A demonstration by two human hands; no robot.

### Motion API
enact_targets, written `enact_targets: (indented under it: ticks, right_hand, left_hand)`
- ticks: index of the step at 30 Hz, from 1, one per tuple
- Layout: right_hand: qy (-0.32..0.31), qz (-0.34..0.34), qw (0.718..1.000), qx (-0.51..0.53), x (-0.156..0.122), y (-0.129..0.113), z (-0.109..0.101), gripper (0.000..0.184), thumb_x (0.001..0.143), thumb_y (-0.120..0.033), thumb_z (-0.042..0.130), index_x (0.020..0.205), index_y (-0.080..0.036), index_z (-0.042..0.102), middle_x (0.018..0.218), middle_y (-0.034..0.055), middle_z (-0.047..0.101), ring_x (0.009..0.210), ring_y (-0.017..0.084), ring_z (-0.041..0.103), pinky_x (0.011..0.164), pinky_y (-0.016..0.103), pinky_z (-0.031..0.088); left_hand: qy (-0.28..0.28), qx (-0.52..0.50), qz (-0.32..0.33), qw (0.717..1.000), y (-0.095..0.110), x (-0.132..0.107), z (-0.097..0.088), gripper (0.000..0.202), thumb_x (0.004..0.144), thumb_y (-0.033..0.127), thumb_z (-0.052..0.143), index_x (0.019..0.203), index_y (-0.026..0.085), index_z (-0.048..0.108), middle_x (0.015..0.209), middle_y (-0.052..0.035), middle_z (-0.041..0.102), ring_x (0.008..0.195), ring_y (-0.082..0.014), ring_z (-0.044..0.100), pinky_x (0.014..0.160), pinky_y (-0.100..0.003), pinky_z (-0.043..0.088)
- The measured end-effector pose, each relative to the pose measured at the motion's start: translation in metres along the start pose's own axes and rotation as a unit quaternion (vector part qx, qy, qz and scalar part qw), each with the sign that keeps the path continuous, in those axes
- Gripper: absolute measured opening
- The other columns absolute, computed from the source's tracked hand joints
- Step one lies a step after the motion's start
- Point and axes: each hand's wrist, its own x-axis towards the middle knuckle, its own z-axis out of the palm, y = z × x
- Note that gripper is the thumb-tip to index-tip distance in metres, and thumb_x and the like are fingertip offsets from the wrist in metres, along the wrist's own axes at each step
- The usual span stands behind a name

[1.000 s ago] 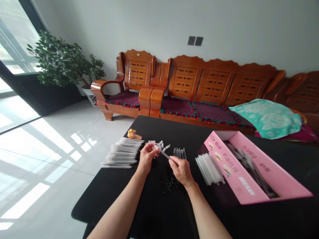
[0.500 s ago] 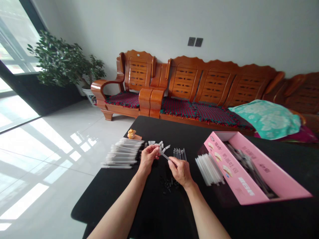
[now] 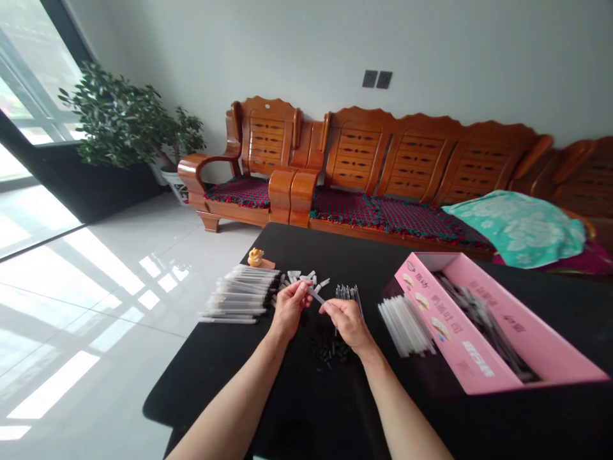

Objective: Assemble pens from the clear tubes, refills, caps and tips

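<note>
Over the black table [image 3: 230,370], a whitish pen [image 3: 316,296] slants between my two hands. My left hand [image 3: 290,306] pinches its upper left end, and the fingers hide that tip. The lower right end is gripped by my right hand [image 3: 347,322], between thumb and fingers. Just behind my left hand lie loose white pen caps [image 3: 325,282]. Thin pen refills [image 3: 353,294] lie bundled behind my right hand. Small black plugs [image 3: 328,354] are scattered on the table between my forearms.
Left of my hands is a row of whitish pens [image 3: 242,295], with a small yellow figurine [image 3: 255,257] behind it. Translucent pen barrels [image 3: 407,327] lie right, beside a pink box [image 3: 450,326] holding dark strips. A wooden sofa [image 3: 357,156] stands beyond the table.
My right hand's fingers have shifted slightly on the pen, and the pen sits a little lower. Both hands keep hold of it. The view has shifted slightly.
</note>
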Motion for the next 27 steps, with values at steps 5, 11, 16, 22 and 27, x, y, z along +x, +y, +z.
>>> enact_targets:
  ticks: [5, 11, 16, 22, 27]
  right_hand:
    - [-0.009, 0.053, 0.995, 0.086, -0.001, 0.01, -0.002, 0.038, 0.089, -0.045, 0.05, 0.081, -0.013, 0.069, 0.045, -0.0082, 0.032, 0.041, 0.008, 0.025, 0.042, 0.022, 0.018]
    - [0.027, 0.011, 0.999, 0.023, 0.0, 0.01, -0.004, 0.039, 0.09, -0.046, 0.051, 0.091, -0.013, 0.072, 0.051, -0.0062, 0.035, 0.048, 0.009, 0.032, 0.045, 0.023, 0.022]
    - [0.032, -0.017, 0.999, -0.009, -0.001, 0.006, -0.003, 0.038, 0.091, -0.044, 0.05, 0.09, -0.013, 0.072, 0.054, -0.0043, 0.041, 0.051, 0.01, 0.038, 0.047, 0.023, 0.027]
    - [0.115, -0.02, 0.993, -0.032, -0.004, 0.013, -0.008, 0.034, 0.089, -0.044, 0.053, 0.09, -0.014, 0.07, 0.052, -0.0041, 0.046, 0.049, 0.012, 0.043, 0.048, 0.023, 0.033]
    - [0.178, -0.026, 0.982, -0.062, -0.004, 0.021, -0.014, 0.033, 0.088, -0.044, 0.054, 0.086, -0.015, 0.07, 0.05, -0.0042, 0.046, 0.049, 0.012, 0.044, 0.05, 0.023, 0.036]
  left_hand:
    - [-0.016, 0.037, -0.003, 0.999, 0.001, -0.002, -0.001, 0.037, 0.077, 0.042, 0.071, 0.095, 0.009, 0.071, 0.06, -0.0004, 0.059, 0.052, -0.0061, 0.049, 0.052, -0.018, 0.037]
    - [-0.041, 0.046, 0.02, 0.998, 0.003, -0.002, -0.001, 0.039, 0.074, 0.035, 0.075, 0.106, 0.012, 0.071, 0.074, -0.0025, 0.063, 0.064, -0.0091, 0.055, 0.059, -0.019, 0.042]
    - [-0.046, 0.059, 0.042, 0.996, 0.004, 0.0, -0.001, 0.038, 0.077, 0.037, 0.071, 0.105, 0.011, 0.069, 0.074, -0.0038, 0.063, 0.064, -0.01, 0.056, 0.059, -0.021, 0.045]
    - [0.109, 0.142, 0.204, 0.962, 0.034, 0.006, -0.018, 0.037, 0.08, 0.039, 0.067, 0.108, 0.014, 0.067, 0.064, 0.0013, 0.057, 0.055, -0.0085, 0.051, 0.053, -0.02, 0.043]
    - [0.35, 0.283, 0.319, 0.834, 0.067, 0.009, -0.053, 0.033, 0.082, 0.039, 0.06, 0.104, 0.016, 0.07, 0.063, 0.0024, 0.056, 0.054, -0.0092, 0.05, 0.054, -0.022, 0.041]
